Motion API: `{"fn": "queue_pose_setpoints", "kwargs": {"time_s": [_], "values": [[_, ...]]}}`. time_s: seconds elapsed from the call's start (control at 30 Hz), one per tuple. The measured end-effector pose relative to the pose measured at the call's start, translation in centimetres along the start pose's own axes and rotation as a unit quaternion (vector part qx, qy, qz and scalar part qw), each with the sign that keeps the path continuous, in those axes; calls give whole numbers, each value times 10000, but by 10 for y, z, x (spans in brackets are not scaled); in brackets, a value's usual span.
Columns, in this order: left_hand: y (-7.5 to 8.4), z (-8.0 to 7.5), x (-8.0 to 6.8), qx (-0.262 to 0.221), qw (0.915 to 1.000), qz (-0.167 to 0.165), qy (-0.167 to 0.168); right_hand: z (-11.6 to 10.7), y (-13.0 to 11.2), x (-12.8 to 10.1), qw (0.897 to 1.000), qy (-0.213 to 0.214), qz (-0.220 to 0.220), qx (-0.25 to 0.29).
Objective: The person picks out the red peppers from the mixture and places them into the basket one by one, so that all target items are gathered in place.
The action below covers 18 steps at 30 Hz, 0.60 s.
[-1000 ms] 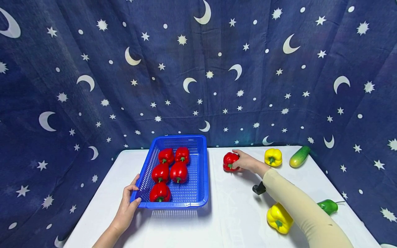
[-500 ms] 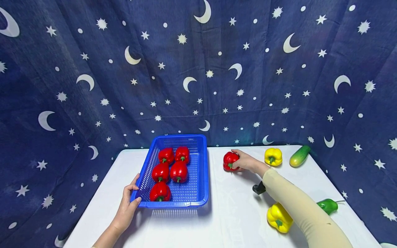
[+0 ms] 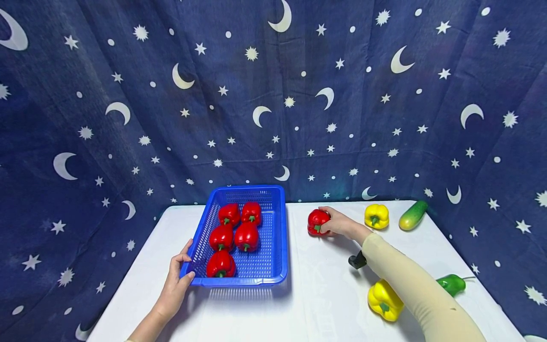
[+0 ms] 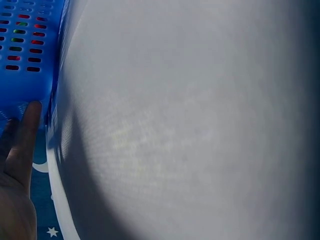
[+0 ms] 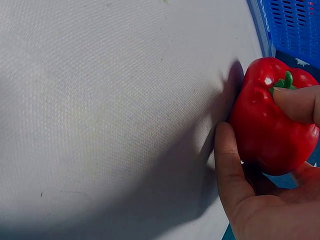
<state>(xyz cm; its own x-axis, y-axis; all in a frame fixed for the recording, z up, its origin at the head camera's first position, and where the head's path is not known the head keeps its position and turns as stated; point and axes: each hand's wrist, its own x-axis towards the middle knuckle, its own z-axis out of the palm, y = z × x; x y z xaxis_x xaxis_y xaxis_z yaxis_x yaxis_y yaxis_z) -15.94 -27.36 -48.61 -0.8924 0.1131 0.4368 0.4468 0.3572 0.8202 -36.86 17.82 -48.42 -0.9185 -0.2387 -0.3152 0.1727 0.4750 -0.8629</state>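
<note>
A blue mesh basket (image 3: 278,247) stands on the white table (image 3: 316,304) and holds several red bell peppers (image 3: 246,236). My left hand (image 3: 176,280) grips the basket's near left corner, thumb over the rim; in the left wrist view a fingertip (image 4: 31,112) touches the basket wall (image 4: 30,45). To the right of the basket my right hand (image 3: 338,223) holds a loose red pepper (image 3: 317,221) that rests on the table. In the right wrist view the thumb and fingers (image 5: 235,175) curl round that red pepper (image 5: 270,125).
A yellow pepper (image 3: 376,215) and a green cucumber (image 3: 412,215) lie at the back right. Another yellow pepper (image 3: 383,300) and a green pepper (image 3: 452,284) sit at the front right beside my sleeve. Starry blue cloth (image 3: 273,95) hangs behind and round the table.
</note>
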Motion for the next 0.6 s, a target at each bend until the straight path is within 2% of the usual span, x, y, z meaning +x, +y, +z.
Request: {"fn": "queue_pose_setpoints", "kwargs": {"time_s": [0.43,0.6], "values": [[0,0,1,39,10000,-23,27,1,-1,-1,9999,73,-44,-129],[-12,-1,0,-10,10000,-69,24,1,1,0,10000,51,-30,-79]]}}
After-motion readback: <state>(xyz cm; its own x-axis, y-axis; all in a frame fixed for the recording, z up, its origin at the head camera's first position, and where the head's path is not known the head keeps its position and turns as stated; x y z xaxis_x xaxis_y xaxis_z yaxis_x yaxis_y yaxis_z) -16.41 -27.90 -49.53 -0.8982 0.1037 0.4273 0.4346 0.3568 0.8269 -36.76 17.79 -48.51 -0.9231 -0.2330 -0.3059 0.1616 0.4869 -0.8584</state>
